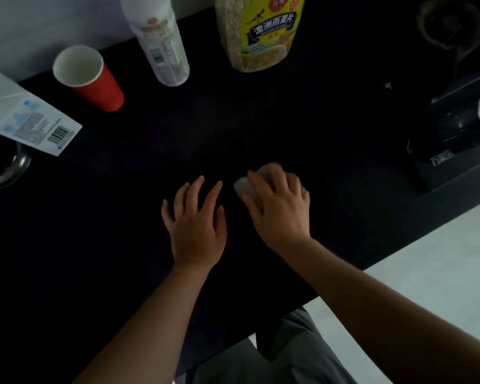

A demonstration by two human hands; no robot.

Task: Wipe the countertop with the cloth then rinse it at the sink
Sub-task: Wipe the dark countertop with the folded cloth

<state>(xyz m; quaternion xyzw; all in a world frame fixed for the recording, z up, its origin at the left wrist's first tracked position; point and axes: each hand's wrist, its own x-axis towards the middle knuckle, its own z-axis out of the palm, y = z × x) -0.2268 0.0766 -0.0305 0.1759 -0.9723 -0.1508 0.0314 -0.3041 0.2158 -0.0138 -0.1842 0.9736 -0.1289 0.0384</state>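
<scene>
Surface (122, 217): It is big and black. We stand at its near edge, and everything else sits on it.
Black machine (449, 134): It sits at the far right, well apart from both grips.
Oat jar (261, 31): It stands at the back, near the middle.
Carton (25, 115): It is white and sits at the far left.
White bottle (161, 42): It stands at the back, between the oat jar and the red cup.
Red cup (92, 79): It stands open, between the carton and the white bottle.
Left grip (196, 225): It holds nothing, and its fingers are straight and spread wide. It is low over the surface, just beside the right grip. We cannot tell if it presses down.
Right grip (280, 209): Its fingers bend over the cloth and clamp it down on the surface. It looks blurry, so we think it is rubbing.
Cloth (243, 187): It is small and pale. It sits under the right grip's fingers, near the middle of the surface, and only its left end peeks out.
Step in hand: We think we are on the wiping part. No sink shows, so the rinse is not yet done.
Next move: We should press the cloth flat and sweep it over the bare spots. Near the back we must go slow and not bump the red cup or the white bottle.
</scene>
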